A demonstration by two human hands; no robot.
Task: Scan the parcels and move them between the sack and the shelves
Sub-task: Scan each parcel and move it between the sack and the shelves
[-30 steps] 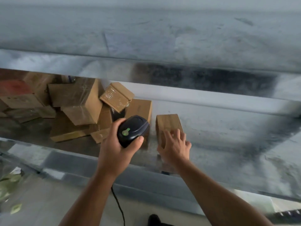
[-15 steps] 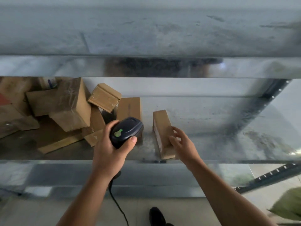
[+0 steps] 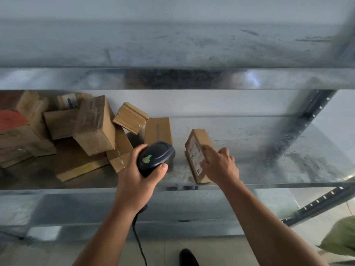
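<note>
Head view: the left hand is clamping its fingers round a black scanner, just left of a parcel. The right hand is gripping that parcel, thumb on its labelled face and fingers over the top. The parcel is standing on edge near the front of the metal shelf. Other parcels are lying heaped at the shelf's left. A green sack is showing at lower right, its contents hidden.
</note>
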